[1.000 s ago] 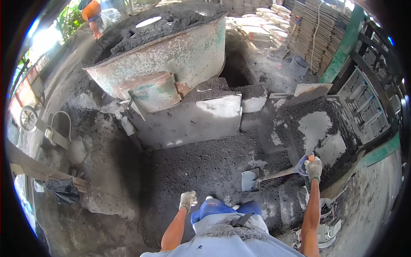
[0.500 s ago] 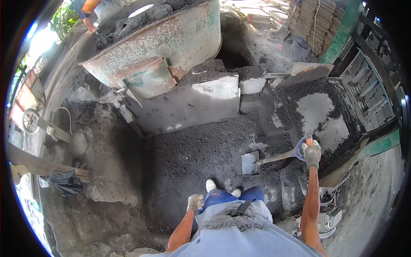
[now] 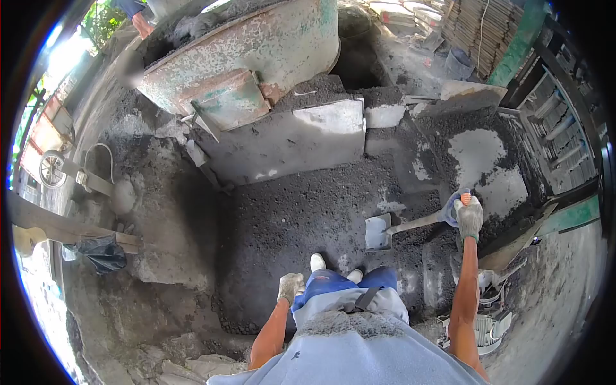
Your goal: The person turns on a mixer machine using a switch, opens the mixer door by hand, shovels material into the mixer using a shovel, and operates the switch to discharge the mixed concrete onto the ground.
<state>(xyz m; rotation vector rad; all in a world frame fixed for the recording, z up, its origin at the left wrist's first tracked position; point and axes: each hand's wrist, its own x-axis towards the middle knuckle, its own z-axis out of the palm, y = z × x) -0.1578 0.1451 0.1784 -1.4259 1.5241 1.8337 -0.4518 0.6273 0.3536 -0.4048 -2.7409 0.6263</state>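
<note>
My right hand [image 3: 470,218], in a pale work glove, is closed round the grip of a shovel [image 3: 417,223]. The shovel's flat, grey metal blade rests on the dark, gritty floor, a little ahead of my shoes. My left hand [image 3: 291,287], also gloved, hangs beside my left thigh with its fingers curled in, and nothing shows in it. Loose dark grey material [image 3: 301,212] covers the sunken floor in front of me.
A worn metal mixing drum or trough [image 3: 256,58] with a small hatch stands ahead, above a low wall [image 3: 289,151]. Machinery with a motor [image 3: 491,330] is at my right. A plank [image 3: 83,231] juts in at left. Part of another person [image 3: 141,24] shows at top left.
The view has shifted slightly, so the trough sits higher and farther right. My right hand keeps its hold on the shovel. The other person shows less at the top edge.
</note>
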